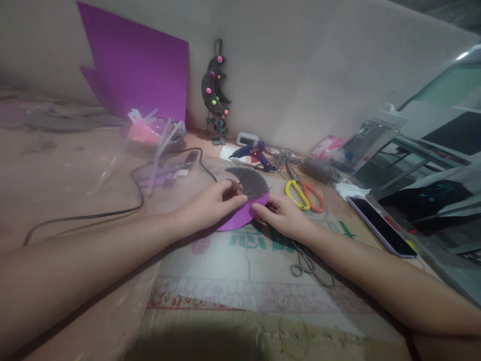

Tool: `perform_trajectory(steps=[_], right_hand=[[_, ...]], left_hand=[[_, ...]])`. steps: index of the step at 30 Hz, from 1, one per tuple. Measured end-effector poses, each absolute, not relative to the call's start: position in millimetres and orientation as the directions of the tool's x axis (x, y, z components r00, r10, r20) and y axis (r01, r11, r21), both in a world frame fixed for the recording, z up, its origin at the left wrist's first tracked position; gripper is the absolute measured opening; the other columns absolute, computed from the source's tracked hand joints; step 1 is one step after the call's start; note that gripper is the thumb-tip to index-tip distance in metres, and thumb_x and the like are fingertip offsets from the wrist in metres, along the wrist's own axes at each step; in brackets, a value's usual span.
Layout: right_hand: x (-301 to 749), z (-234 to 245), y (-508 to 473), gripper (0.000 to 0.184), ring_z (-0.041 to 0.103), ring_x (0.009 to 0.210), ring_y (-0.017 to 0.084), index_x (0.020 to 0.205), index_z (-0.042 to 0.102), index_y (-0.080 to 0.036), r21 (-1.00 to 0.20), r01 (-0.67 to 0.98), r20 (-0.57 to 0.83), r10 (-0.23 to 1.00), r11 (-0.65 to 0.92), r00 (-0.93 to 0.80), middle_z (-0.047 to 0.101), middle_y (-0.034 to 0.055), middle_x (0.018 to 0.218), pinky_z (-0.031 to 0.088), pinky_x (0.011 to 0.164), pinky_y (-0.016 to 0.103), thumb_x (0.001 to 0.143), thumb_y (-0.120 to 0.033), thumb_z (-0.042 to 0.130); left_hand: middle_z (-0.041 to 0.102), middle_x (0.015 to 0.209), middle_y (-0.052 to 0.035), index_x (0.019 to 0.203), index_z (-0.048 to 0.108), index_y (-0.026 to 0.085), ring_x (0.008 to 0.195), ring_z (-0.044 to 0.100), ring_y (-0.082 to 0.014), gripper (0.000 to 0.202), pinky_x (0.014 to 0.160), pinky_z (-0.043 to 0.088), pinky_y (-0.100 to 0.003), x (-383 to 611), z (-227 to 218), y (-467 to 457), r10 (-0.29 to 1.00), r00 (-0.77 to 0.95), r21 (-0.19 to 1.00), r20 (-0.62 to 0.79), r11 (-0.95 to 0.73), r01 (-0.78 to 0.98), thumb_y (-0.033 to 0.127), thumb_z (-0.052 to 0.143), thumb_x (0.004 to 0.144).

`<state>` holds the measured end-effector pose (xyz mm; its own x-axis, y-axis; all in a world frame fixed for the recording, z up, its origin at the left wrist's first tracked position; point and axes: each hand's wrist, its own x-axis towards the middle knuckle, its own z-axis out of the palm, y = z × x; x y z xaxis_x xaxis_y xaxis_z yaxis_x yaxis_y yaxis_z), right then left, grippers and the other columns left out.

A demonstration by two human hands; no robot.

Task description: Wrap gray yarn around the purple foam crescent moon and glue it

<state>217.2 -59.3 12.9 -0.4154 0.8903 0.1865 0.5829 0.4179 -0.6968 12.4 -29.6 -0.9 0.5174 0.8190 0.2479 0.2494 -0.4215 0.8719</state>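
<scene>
A purple crescent cutout (240, 218), its upper part wrapped in dark grey yarn, is held between both hands above the work surface. My left hand (225, 198) pinches its inner edge, thumb on top. On the outer edge, my right hand (280, 213) closes with its thumb over the purple part. Dark grey yarn (310, 265) trails in loose loops below my right wrist. Scissors (302, 193) with one yellow and one orange handle lie just beyond my right hand. A blue glue gun (253, 153) with a small red light rests behind the cutout.
Purple sheets (146, 65) lean on the wall beside a hanging dark moon ornament (215, 93) with coloured pompoms. Glue sticks and a bag of pink material (145, 131) lie at left, near a black cord (90, 217). A phone (381, 226) sits at the right edge.
</scene>
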Motion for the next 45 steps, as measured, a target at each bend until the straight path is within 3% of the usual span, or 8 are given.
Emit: perform_trajectory(steps=[6,12,25,45], right_hand=[[217.3,12.1,-59.5,0.025,0.054,0.061,0.012,0.076,0.062,-0.015,-0.712,0.582,0.17,0.901,0.393,-0.4,0.062,0.001,0.067,0.043,0.056,0.022,0.088,-0.035,0.053],[218.0,12.2,-59.9,0.025,0.055,0.064,0.013,0.078,0.063,-0.015,-0.694,0.594,0.177,0.896,0.407,-0.407,0.063,0.0017,0.07,0.044,0.06,0.023,0.088,-0.035,0.053],[217.7,13.2,-60.8,0.024,0.055,0.062,0.012,0.085,0.062,-0.015,-0.716,0.582,0.141,0.896,0.385,-0.42,0.062,0.001,0.07,0.043,0.057,0.022,0.091,-0.036,0.051],[218.3,12.6,-59.9,0.025,0.054,0.063,0.013,0.084,0.063,-0.016,-0.705,0.587,0.148,0.892,0.398,-0.426,0.062,0.0012,0.07,0.043,0.058,0.022,0.09,-0.037,0.051]], left_hand=[[0.065,0.09,-0.0024,0.092,0.059,0.019,0.086,0.059,-0.0179,0.02,0.077,0.044,-0.031,12.0,1.5,-30.0,0.805,0.536,0.876,0.254,-0.427,0.226,0.037,0.052,0.088],[0.064,0.084,-0.0017,0.085,0.06,0.019,0.08,0.057,-0.0178,0.021,0.074,0.044,-0.031,11.9,3.1,-30.0,0.8,0.544,0.859,0.255,-0.446,0.253,0.039,0.052,0.087],[0.065,0.088,-0.0029,0.088,0.059,0.018,0.082,0.058,-0.0191,0.024,0.075,0.044,-0.032,12.0,1.8,-30.9,0.836,0.484,0.861,0.26,-0.427,0.276,0.042,0.052,0.087],[0.063,0.092,-0.0043,0.092,0.055,0.017,0.085,0.059,-0.0173,0.02,0.076,0.046,-0.03,14.3,-0.9,-27.7,0.855,0.456,0.916,0.248,-0.36,0.176,0.036,0.057,0.085]])
